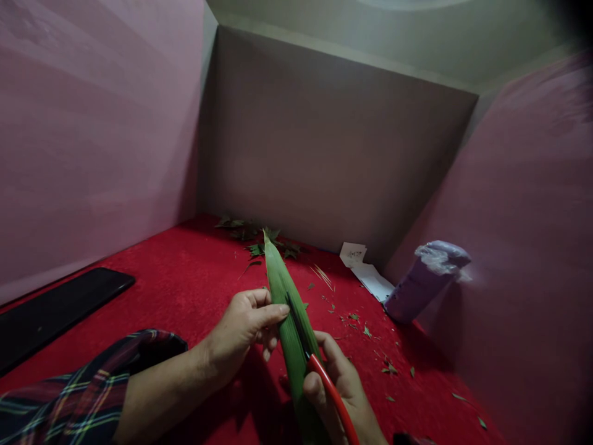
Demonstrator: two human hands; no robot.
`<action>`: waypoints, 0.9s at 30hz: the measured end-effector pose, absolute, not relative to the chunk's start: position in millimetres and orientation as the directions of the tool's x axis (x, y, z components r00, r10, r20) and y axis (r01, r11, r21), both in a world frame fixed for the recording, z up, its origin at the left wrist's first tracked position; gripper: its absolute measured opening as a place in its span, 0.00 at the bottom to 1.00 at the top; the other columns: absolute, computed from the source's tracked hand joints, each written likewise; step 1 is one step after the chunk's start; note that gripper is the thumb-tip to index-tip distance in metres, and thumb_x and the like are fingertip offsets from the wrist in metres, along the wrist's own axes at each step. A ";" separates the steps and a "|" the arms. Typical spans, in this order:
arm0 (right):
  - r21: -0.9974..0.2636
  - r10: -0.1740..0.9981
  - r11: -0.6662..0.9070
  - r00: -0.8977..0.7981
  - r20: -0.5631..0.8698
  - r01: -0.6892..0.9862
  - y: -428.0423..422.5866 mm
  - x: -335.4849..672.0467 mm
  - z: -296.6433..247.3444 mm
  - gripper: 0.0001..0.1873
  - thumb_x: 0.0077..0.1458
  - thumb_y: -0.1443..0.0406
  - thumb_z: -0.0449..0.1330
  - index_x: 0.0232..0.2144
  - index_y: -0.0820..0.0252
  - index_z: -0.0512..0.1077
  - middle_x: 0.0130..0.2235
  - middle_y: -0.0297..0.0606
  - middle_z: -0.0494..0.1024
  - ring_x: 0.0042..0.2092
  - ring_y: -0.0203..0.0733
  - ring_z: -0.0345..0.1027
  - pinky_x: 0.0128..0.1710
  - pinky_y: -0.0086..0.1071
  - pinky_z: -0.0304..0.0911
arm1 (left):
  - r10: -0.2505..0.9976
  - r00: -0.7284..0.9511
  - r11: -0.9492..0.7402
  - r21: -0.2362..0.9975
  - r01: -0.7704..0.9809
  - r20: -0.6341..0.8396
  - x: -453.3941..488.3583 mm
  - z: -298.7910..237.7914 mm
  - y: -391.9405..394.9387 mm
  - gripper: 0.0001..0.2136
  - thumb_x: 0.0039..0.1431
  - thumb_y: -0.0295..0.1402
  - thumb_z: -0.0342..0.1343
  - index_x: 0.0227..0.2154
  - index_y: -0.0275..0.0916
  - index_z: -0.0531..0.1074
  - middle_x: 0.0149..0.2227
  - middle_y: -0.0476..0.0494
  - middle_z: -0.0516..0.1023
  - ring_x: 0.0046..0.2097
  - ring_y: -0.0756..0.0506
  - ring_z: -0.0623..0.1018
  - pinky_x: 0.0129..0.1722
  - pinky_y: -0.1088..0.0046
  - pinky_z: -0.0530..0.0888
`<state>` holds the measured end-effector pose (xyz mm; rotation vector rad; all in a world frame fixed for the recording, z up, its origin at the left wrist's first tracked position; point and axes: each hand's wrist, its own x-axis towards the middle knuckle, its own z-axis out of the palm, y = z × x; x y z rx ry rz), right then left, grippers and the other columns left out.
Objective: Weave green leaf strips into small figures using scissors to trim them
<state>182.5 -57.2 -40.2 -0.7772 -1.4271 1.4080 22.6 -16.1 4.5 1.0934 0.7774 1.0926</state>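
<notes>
A long green leaf [281, 285] points away from me over the red cloth [185, 272]. My left hand [245, 327] pinches its left edge between thumb and fingers, about halfway along. My right hand [345, 395] grips red-handled scissors [324, 380] at the bottom centre. The dark blades lie along the middle of the leaf, closed or nearly so. The leaf's near end is hidden behind my right hand.
Cut leaf scraps [252, 238] lie piled at the back wall, and small bits [370, 346] are scattered to the right. A black phone [55, 309] lies at the left. White papers [365, 269] and a purple wrapped cylinder [424, 281] lean at the right wall.
</notes>
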 end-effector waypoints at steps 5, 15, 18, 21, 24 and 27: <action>-0.978 0.929 0.119 -0.329 0.170 -0.170 -57.9 181.3 -38.5 0.29 0.44 0.48 0.62 0.42 0.59 0.60 0.26 0.29 0.63 0.24 0.28 0.53 0.20 0.21 0.47 | 0.952 0.305 0.098 0.954 -0.284 -0.007 23.5 5.2 -18.2 0.09 0.48 0.34 0.57 0.26 0.32 0.69 0.22 0.43 0.74 0.16 0.56 0.65 0.13 0.82 0.63; -0.976 0.938 0.101 -0.309 0.158 -0.192 -60.8 178.8 -31.9 0.28 0.43 0.48 0.62 0.41 0.58 0.61 0.25 0.28 0.62 0.23 0.27 0.50 0.20 0.21 0.44 | 0.944 0.330 0.100 0.963 -0.249 -0.013 22.8 5.2 -18.4 0.08 0.48 0.33 0.57 0.24 0.33 0.69 0.18 0.49 0.69 0.16 0.55 0.64 0.12 0.82 0.63; -0.978 0.941 0.118 -0.294 0.166 -0.174 -61.8 177.9 -29.8 0.28 0.44 0.48 0.62 0.40 0.59 0.61 0.24 0.26 0.59 0.22 0.26 0.46 0.19 0.22 0.43 | 0.945 0.326 0.080 0.959 -0.270 0.012 22.9 5.0 -17.7 0.08 0.48 0.34 0.57 0.24 0.33 0.69 0.18 0.50 0.68 0.17 0.54 0.65 0.13 0.81 0.64; -0.979 0.945 0.128 -0.280 0.169 -0.159 -62.6 177.4 -28.4 0.27 0.44 0.48 0.61 0.40 0.59 0.62 0.22 0.25 0.56 0.21 0.27 0.44 0.19 0.22 0.42 | 0.957 0.284 0.035 0.944 -0.327 0.063 22.6 4.8 -15.2 0.08 0.49 0.34 0.58 0.25 0.33 0.68 0.20 0.49 0.70 0.19 0.54 0.67 0.15 0.81 0.65; -0.978 0.940 0.134 -0.293 0.176 -0.159 -61.5 178.4 -32.1 0.27 0.44 0.48 0.61 0.40 0.59 0.61 0.22 0.25 0.57 0.22 0.27 0.46 0.19 0.22 0.42 | 0.964 0.245 -0.008 0.929 -0.371 0.106 21.5 4.7 -12.7 0.08 0.50 0.34 0.56 0.24 0.34 0.68 0.20 0.48 0.71 0.19 0.54 0.68 0.17 0.80 0.64; -0.978 0.927 0.134 -0.328 0.180 -0.159 -58.9 180.9 -39.8 0.28 0.45 0.49 0.61 0.42 0.58 0.60 0.22 0.25 0.57 0.21 0.27 0.46 0.19 0.21 0.44 | 0.965 0.244 0.003 0.931 -0.366 0.092 20.3 4.8 -11.7 0.07 0.51 0.34 0.55 0.26 0.33 0.69 0.22 0.46 0.72 0.19 0.54 0.67 0.17 0.81 0.64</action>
